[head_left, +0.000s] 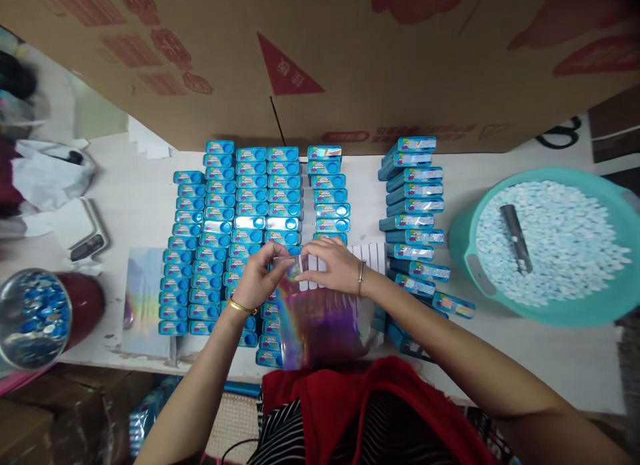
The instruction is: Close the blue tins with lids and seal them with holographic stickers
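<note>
An iridescent sticker sheet [320, 328], with purple and rainbow sheen, lies in front of my body over the rows of tins. My left hand [260, 275] is closed in a pinch at its upper left corner. Across the upper edge reaches my right hand [333, 265], fingers bent and thumb toward the left, gripping the sheet near pale label strips [370, 255]. Whether a single label is between the fingertips cannot be made out. Just beyond my hands stand small blue flat tins [283, 195] in columns, printed on their ends.
At right, a turquoise basin [473, 252] holds many pale pieces and a dark scoop [515, 235]. More blue tins [415, 205] line up beside it. A large cardboard box [225, 58] blocks the back. Left are a silvery sheet [147, 305], a metal bowl [37, 318] and a scale [83, 228].
</note>
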A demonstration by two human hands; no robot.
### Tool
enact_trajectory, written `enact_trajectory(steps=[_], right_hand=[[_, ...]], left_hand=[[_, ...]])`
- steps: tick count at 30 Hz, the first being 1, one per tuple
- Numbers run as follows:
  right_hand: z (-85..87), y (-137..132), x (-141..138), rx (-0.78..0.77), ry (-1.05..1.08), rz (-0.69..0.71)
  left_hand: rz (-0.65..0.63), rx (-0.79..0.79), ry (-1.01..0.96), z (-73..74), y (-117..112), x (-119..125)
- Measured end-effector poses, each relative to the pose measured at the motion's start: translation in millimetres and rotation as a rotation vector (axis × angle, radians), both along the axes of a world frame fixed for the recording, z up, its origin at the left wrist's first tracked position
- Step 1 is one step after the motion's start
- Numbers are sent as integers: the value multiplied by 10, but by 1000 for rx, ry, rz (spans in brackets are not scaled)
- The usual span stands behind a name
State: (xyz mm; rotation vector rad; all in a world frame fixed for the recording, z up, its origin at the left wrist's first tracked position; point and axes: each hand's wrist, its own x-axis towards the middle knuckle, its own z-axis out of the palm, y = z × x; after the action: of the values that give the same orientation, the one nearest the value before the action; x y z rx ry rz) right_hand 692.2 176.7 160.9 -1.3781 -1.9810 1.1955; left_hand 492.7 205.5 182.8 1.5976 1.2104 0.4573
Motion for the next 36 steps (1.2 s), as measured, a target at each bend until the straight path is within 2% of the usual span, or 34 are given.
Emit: enact_trajectory(steps=[3, 8, 11, 17, 19, 22, 24, 27, 29, 30, 33, 36], right_hand=[[-47, -9, -14, 5, 51, -41], [-193, -19, -68, 32, -7, -120], [-266, 1, -86, 25, 1, -151], [-334, 70, -86, -44, 18, -186], [-364, 89, -101, -51, -7, -201], [-444, 103, -158, -42, -94, -215], [-499, 98, -207, -19, -146, -232], [-496, 59, -257, 89, -70, -317], [-413, 12, -265, 172, 82, -380], [-354, -15, -264, 195, 165, -403], [-183, -91, -268, 150, 347, -461], [-108, -103, -274, 6, 409, -586]], left_hand=[[-47, 72, 52, -8, 15, 9], [-341, 462, 397, 38, 79, 31], [-435, 594, 487, 7, 75, 36], [-431, 642, 483, -127, -81, -36], [-413, 643, 455, -110, -184, -75], [-378, 583, 374, 18, -355, -133], [-258, 511, 291, 138, -436, -161], [176, 384, 120, 259, -440, -146], [461, 262, -16, 262, -360, -84], [559, 196, -75, 243, -305, -41], [688, 32, -176, 149, -138, 107], [677, -66, -208, 50, -19, 243]])
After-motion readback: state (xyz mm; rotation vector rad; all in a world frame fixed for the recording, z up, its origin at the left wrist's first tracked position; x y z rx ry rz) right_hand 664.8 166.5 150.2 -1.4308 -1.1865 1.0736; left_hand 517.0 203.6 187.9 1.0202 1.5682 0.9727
